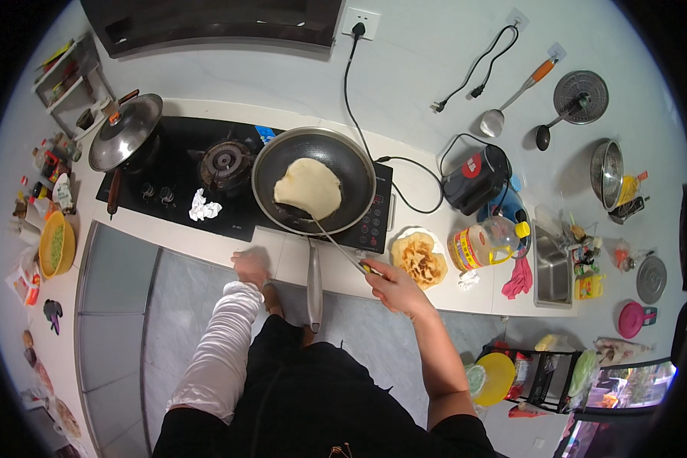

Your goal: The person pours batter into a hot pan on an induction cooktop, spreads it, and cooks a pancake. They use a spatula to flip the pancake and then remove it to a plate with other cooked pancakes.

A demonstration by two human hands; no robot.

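Observation:
My right hand (398, 286) grips the handle of a long thin metal spatula (340, 246). Its far end reaches into a dark wok (266, 166) and meets the near edge of a pale flatbread (309, 183); the blade is partly hidden there. The wok sits on an induction cooktop (372, 220), with its metal handle (314, 280) pointing towards me. At the counter's front edge, left of that handle, rests my left hand (251, 268), its fingers too unclear to read. A browned flatbread (418, 262) lies on a white plate (421, 232) beside my right hand.
Left of the wok are a bare gas burner (226, 160), crumpled white paper (204, 205) and a lidded pan (131, 131). To the right stand an oil bottle (484, 243), a black appliance (478, 177), a pink cloth (518, 279) and a sink (552, 263). A power cord (348, 86) hangs behind the wok.

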